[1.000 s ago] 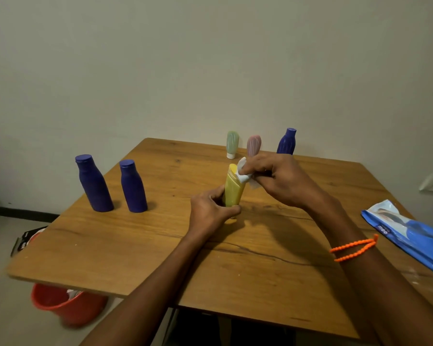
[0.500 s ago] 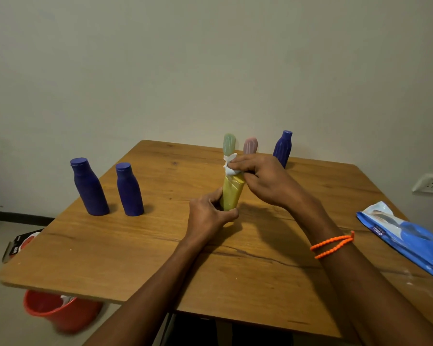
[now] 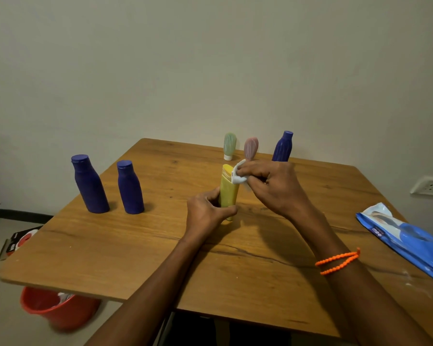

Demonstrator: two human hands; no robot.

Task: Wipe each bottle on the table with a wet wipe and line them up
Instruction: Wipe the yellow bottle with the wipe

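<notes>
Since half a second ago the wipe [image 3: 239,176] has slid from over the cap to the right side of the yellow bottle [image 3: 228,193], near its top; bottle barely shifted. Left hand [image 3: 205,213] is curled round the bottle's lower half, holding it upright on the table [image 3: 135,245], probably so it can't tip or spin while rubbed. Right hand [image 3: 273,186] pinches the bunched wipe in its fingertips and presses it against the cap edge, so the step looks like mid-wipe of the upper part. Beyond the grip, just behind the right hand: green tube [image 3: 229,146], pink tube [image 3: 251,148] and a blue bottle [image 3: 282,146] near the far edge, its base hidden by the knuckles. Well to the left of the grip: two more blue bottles [image 3: 90,184] [image 3: 130,188], side by side, standing. Well to the right: blue wipe pack [image 3: 408,239] at the table edge. Red bucket [image 3: 58,308] on the floor below the near left corner. Nothing sits between the held bottle and either group; the tubes behind are the closest thing to knock.
</notes>
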